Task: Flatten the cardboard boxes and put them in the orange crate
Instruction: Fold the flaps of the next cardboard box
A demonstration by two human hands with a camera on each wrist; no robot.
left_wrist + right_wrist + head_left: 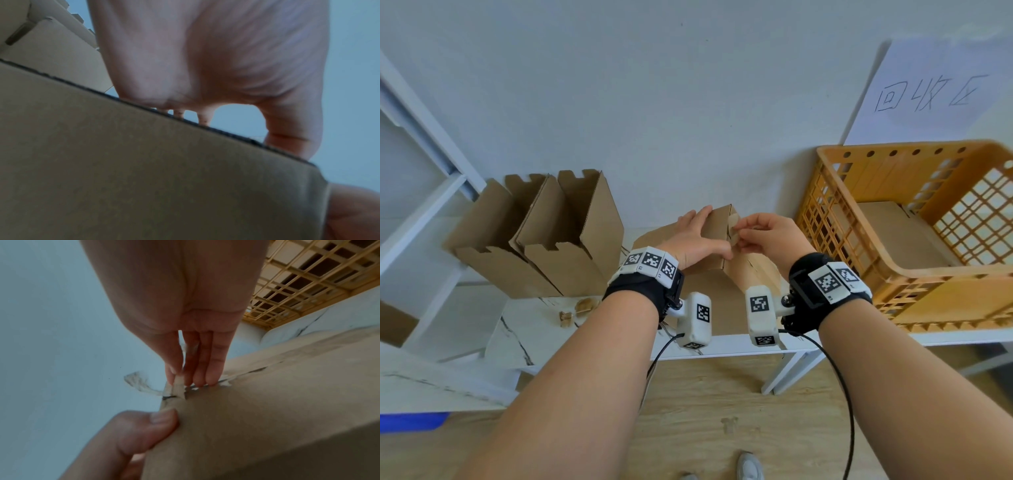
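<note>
The two forearms, banded with marker-printed wrist cameras, are seen nearest, reaching over the front edge of the white marble-patterned table (524,329). A closed cardboard box (717,236) is steadied at the middle of the table by the left hand (693,240), whose palm and straight fingers are laid flat on its top while the thumb is pressed against the near corner, so that the box is kept from sliding. A strip of tape (177,388) at the box's seam is pinched between thumb and fingertips of the right hand (763,236), apparently so that the flaps can be freed for flattening; the wrist view is blurred, so the strip could be torn paper facing. The board is matte, brown and corrugated at its cut edges. Two opened boxes (541,236) with notched flaps are stood toward the left end. At the right end the orange crate (825,219), a rigid plastic lattice, is already loaded with flat cardboard (893,233).
</note>
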